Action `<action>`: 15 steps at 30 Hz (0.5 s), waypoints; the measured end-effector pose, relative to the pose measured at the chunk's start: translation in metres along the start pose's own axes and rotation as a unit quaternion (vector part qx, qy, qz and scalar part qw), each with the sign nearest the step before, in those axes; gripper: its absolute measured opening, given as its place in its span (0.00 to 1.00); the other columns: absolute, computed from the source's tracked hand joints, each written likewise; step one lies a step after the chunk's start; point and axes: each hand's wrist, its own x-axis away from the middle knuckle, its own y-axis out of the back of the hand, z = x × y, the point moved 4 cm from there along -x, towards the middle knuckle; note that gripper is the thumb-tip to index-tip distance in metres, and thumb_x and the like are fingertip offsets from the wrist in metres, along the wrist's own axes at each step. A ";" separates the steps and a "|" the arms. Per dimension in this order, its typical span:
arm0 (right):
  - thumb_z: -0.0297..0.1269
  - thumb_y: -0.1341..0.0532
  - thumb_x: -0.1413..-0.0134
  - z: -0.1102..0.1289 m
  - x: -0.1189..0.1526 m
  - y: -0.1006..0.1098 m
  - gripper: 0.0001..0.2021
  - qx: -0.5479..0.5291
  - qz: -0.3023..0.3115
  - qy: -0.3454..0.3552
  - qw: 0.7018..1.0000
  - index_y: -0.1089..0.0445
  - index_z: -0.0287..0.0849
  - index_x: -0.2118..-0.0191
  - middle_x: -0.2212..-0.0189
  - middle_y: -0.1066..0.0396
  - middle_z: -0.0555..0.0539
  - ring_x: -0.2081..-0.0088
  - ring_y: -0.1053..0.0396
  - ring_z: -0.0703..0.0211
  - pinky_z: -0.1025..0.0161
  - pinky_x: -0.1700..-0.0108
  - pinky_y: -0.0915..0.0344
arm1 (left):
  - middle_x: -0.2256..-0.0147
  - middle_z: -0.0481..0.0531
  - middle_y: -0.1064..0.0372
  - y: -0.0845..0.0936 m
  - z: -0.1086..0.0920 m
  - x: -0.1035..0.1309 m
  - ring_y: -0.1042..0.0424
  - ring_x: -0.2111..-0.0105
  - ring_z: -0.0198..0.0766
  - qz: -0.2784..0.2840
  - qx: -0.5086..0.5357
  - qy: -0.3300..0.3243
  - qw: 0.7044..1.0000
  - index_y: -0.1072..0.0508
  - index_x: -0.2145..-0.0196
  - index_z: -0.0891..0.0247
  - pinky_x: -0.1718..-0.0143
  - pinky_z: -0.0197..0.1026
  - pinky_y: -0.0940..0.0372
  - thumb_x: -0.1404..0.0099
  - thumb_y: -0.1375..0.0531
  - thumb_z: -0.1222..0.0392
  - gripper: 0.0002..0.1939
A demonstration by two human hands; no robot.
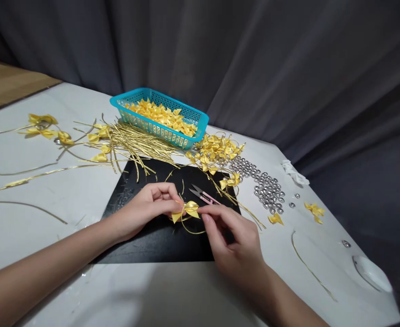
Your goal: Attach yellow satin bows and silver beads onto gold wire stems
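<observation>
Over the black mat, a small yellow ribbon bow (191, 209) is held between both hands. My left hand (155, 202) pinches its left side with thumb and forefinger, the other fingers curled. The thumb and forefinger of my right hand (232, 229) close at the bow's right edge. From the bow, a thin gold cord (193, 232) curves down in a loop toward my right hand; its far end is hidden. Just behind the bow, thread snips (205, 196) with pink handles lie on the black mat (145, 250).
A blue basket (202, 121) of yellow bows stands at the back. Cut gold cords (142, 140) lie before it. To the right are piled bows with cords (217, 147), silver beads (268, 193) and a white rounded object (372, 272). A dark curtain (254, 59) hangs behind the white table (132, 295).
</observation>
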 end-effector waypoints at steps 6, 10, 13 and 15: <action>0.27 0.47 0.43 -0.007 0.002 0.000 0.05 -0.067 -0.050 -0.080 0.993 0.36 0.42 0.63 0.79 0.36 0.54 0.83 0.42 0.71 0.73 0.82 0.46 | 0.80 0.46 0.29 -0.003 0.000 0.002 0.35 0.79 0.28 0.021 -0.035 0.012 0.999 0.29 0.80 0.64 0.76 0.29 0.43 0.52 0.34 0.64 0.07; 0.27 0.49 0.42 -0.012 0.002 0.003 0.09 -0.112 -0.098 -0.099 0.984 0.41 0.44 0.57 0.77 0.36 0.54 0.79 0.36 0.68 0.74 0.82 0.43 | 0.81 0.45 0.31 -0.006 0.000 0.003 0.36 0.80 0.27 0.038 -0.074 0.020 0.996 0.29 0.80 0.64 0.77 0.29 0.43 0.52 0.33 0.64 0.07; 0.23 0.51 0.44 -0.010 -0.002 0.001 0.11 -0.052 -0.030 -0.043 0.997 0.35 0.42 0.63 0.73 0.33 0.50 0.70 0.31 0.65 0.70 0.73 0.37 | 0.81 0.45 0.31 -0.006 0.000 0.002 0.36 0.80 0.28 0.036 -0.076 0.018 0.996 0.29 0.80 0.64 0.77 0.30 0.43 0.51 0.33 0.64 0.07; 0.22 0.52 0.44 -0.008 -0.003 -0.001 0.13 -0.031 0.003 -0.025 0.999 0.32 0.40 0.66 0.71 0.30 0.47 0.67 0.31 0.63 0.68 0.67 0.35 | 0.80 0.46 0.30 -0.006 0.000 0.002 0.35 0.79 0.28 0.039 -0.075 0.020 0.996 0.29 0.79 0.65 0.76 0.30 0.43 0.51 0.34 0.64 0.07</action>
